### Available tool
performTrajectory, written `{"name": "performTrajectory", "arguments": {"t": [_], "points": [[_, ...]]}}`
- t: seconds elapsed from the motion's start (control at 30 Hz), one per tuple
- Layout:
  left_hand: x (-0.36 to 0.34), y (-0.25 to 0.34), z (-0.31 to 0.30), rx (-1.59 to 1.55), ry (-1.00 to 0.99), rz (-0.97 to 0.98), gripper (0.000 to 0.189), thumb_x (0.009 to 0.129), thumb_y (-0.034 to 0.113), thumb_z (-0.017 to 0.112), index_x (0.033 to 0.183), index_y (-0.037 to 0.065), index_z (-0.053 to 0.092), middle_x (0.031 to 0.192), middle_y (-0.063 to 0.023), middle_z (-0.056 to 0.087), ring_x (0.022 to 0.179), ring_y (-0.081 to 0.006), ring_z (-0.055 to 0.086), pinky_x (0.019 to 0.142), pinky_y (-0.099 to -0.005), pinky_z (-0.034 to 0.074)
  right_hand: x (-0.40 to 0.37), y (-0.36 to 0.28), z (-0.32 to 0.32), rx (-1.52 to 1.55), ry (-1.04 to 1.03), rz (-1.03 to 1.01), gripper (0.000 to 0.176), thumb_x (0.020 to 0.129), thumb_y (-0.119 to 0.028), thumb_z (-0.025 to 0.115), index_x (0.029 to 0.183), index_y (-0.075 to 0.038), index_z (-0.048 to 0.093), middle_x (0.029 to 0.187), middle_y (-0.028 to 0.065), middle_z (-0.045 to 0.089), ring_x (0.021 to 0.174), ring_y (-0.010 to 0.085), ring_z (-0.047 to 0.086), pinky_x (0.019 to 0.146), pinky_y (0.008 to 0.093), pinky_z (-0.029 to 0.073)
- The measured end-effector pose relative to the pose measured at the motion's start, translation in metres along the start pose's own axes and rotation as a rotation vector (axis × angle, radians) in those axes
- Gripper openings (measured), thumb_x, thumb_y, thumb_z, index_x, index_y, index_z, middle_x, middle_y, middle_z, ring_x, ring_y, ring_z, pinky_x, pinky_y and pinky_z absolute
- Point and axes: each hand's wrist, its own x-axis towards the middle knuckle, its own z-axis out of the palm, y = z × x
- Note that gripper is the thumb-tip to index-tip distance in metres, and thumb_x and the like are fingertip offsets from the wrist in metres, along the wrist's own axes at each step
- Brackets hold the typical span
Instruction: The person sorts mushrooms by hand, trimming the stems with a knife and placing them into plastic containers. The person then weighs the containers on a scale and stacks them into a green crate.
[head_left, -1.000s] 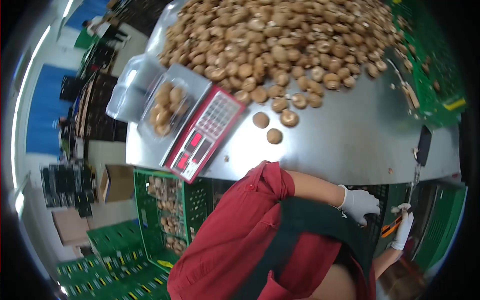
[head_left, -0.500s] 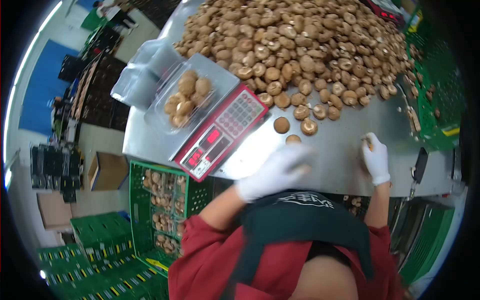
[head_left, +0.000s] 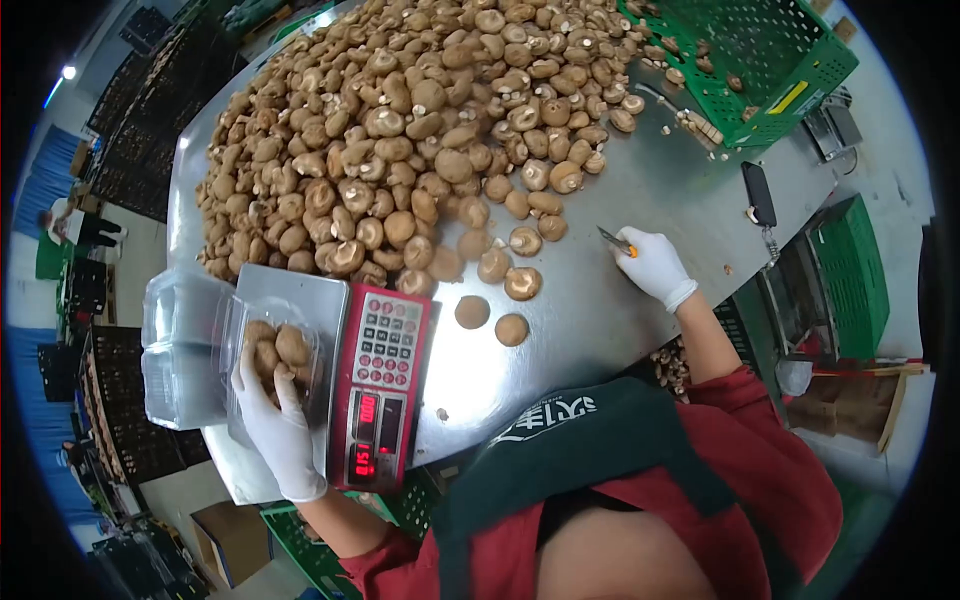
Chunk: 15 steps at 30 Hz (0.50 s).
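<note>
One knife (head_left: pixel 617 243) was clasped by the right hand (head_left: pixel 655 268), one mushroom tub (head_left: pixel 270 310) touched by the left hand (head_left: pixel 268 430), its grip unclear

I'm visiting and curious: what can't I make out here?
All in the head view:
Mushrooms in the tray: partly covered by the left hand.
Knife handle: mostly hidden inside the right hand.
Mushroom pile: cut off by the top edge.
Distant person: too small for detail.

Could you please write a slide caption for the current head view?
Left hand at a tub of mushrooms on a scale, right hand holding a knife.
</note>
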Motion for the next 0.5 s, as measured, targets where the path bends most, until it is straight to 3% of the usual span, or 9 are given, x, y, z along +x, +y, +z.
{"name": "performTrajectory", "arguments": {"t": [0.13,0.2,0.37,0.5], "points": [[-0.002,0.013,0.003,0.068,-0.009,0.011,0.065,0.093,0.03,0.062,0.144,-0.002,0.037,0.137,-0.0249,0.048,0.127,-0.0395,0.047,0.108,-0.0436,0.038,0.036,-0.063,-0.015,0.131,0.0,-0.175,0.019,0.085,-0.027,0.063,0.097,-0.012,0.065,0.085,0.016,0.069,0.081,0.0386,0.066,0.072,0.0473,0.051],[-0.002,0.01,0.004,0.072,-0.037,0.044,0.072,0.092,0.037,0.063,0.147,0.0,0.034,0.143,-0.0259,0.042,0.133,-0.0406,0.041,0.111,-0.0458,0.033,0.063,-0.092,-0.005,0.112,0.076,-0.385,0.024,0.084,-0.032,0.066,0.096,-0.012,0.064,0.088,0.0149,0.069,0.081,0.0366,0.067,0.072,0.0466,0.052],[-0.007,0.006,0.007,0.088,-0.018,0.058,0.076,0.093,0.045,0.059,0.149,0.001,0.032,0.15,-0.026,0.033,0.139,-0.0422,0.032,0.115,-0.049,0.026,0.108,-0.139,0.056,-0.097,-0.086,-0.381,0.037,0.081,-0.035,0.068,0.099,-0.004,0.061,0.088,0.0202,0.069,0.088,0.0372,0.068,0.078,0.0459,0.054],[-0.01,0.019,0.006,0.152,0.217,0.101,0.068,0.096,0.041,0.055,0.147,0.002,0.035,0.15,-0.0236,0.035,0.138,-0.0401,0.035,0.114,-0.0487,0.029,0.119,-0.131,0.045,0.008,-0.177,-0.316,0.03,0.081,-0.029,0.066,0.097,-0.004,0.066,0.094,0.0199,0.07,0.09,0.0363,0.068,0.08,0.0459,0.054]]}}
